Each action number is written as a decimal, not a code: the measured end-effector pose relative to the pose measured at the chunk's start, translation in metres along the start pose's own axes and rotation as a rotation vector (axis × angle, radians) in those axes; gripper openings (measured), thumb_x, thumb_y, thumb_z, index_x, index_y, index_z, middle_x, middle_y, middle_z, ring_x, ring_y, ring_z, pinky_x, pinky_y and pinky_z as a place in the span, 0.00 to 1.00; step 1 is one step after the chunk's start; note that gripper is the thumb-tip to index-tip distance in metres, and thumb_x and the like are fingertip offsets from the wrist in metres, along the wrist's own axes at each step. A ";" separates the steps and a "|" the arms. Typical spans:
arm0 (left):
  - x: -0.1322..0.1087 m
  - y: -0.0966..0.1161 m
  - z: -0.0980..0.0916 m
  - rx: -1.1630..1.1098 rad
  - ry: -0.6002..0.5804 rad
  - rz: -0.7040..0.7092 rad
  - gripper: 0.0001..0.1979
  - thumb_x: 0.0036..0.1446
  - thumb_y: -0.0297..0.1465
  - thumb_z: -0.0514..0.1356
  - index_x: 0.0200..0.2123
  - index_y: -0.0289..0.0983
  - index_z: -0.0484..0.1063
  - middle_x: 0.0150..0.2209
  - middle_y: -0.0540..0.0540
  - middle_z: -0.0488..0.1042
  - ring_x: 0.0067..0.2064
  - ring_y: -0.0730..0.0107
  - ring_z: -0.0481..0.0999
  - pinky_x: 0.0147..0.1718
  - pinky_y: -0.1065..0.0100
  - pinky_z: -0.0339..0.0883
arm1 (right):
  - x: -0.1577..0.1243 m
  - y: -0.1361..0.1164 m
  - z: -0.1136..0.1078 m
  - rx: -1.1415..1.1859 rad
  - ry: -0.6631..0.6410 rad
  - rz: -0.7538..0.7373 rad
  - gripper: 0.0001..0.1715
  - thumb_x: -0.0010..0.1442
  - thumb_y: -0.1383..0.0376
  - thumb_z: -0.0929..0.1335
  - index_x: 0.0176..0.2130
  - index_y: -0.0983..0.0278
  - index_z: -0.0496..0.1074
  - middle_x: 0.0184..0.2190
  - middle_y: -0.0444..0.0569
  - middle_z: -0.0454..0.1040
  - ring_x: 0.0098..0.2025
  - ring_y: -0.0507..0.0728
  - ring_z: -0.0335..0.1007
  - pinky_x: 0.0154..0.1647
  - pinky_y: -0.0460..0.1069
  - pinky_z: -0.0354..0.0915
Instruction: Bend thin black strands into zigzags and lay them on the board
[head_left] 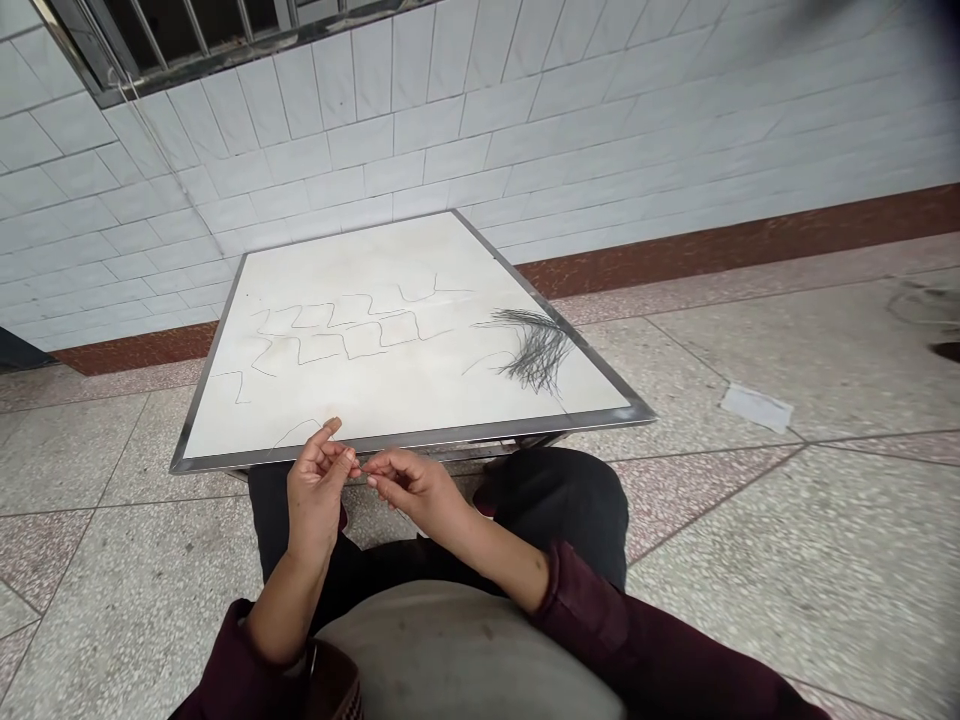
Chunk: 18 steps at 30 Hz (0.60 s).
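Both hands meet just over the near edge of a white-topped table (390,395) with a metal rim. My left hand (319,490) pinches with thumb and finger, and one raised finger has a tan wrap at its tip. Against it, my right hand (416,488) pinches too. A short bit of thin dark wire (364,470) shows between the fingertips; most of it is hidden. Another thin wire (300,426) arcs over the tabletop beside my left hand. Farther in lie several wires bent into zigzag steps (321,359). At the right is a loose heap of dark wires (536,355).
A white tiled wall (360,140) with a brown base strip rises behind the table, with a barred window (202,30) at upper left. My knees (562,500) are under the near edge. A white paper-like piece (756,407) lies on the speckled floor (825,570).
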<state>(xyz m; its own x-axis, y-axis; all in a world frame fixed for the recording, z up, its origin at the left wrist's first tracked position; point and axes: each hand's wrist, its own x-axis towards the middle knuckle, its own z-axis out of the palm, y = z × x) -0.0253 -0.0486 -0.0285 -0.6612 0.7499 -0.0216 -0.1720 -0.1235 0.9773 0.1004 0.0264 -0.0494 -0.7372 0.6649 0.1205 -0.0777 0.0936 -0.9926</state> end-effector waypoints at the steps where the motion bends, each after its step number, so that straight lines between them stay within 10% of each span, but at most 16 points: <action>1: 0.000 0.000 0.000 0.006 0.000 0.001 0.23 0.50 0.33 0.67 0.51 0.40 0.73 0.30 0.53 0.70 0.28 0.78 0.71 0.33 0.72 0.68 | 0.000 0.000 0.000 -0.053 0.010 -0.036 0.10 0.59 0.58 0.69 0.38 0.61 0.75 0.29 0.46 0.75 0.26 0.51 0.67 0.25 0.46 0.65; 18: 0.003 -0.003 -0.008 0.134 -0.217 -0.100 0.26 0.50 0.32 0.66 0.54 0.39 0.72 0.28 0.52 0.69 0.28 0.76 0.70 0.30 0.71 0.69 | 0.006 -0.020 -0.029 -0.693 -0.278 -0.562 0.13 0.68 0.68 0.60 0.43 0.63 0.74 0.34 0.51 0.75 0.36 0.54 0.71 0.36 0.48 0.68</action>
<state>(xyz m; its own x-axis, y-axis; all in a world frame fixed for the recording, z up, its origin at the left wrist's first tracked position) -0.0331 -0.0513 -0.0329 -0.4717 0.8774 -0.0875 -0.1206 0.0341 0.9921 0.1171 0.0495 -0.0288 -0.8539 0.1949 0.4825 -0.1201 0.8284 -0.5472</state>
